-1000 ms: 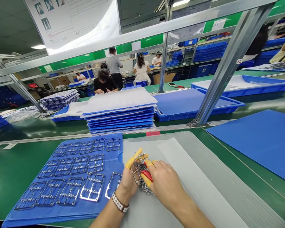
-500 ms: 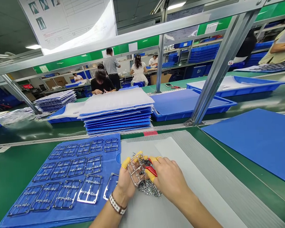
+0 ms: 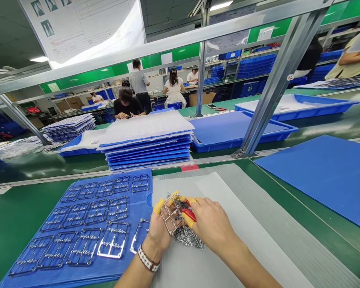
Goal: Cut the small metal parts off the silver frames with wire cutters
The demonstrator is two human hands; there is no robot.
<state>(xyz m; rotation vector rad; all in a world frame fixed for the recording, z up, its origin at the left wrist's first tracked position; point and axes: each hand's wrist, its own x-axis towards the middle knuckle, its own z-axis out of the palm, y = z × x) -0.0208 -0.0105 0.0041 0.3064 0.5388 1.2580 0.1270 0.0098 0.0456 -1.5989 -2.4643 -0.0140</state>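
Observation:
Yellow covers sit on several fingertips of both hands. My left hand holds a small metal frame with crossbars, tilted up over the pale sheet. My right hand grips red-handled pliers, their tip hidden at the frame's right side. A heap of metal chain lies under and between the hands. Left of them, rows of similar metal frames rest on a blue sheet. One more frame lies partly behind my left wrist.
A tall stack of blue and white sheets stands beyond the table's back rail. Blue trays are at the back right, near a slanted metal post. A blue board lies right. People sit and stand farther back.
The pliers' red handles have tilted slightly in my right hand. Both hands keep nearly the same place, and the view has shifted a little.

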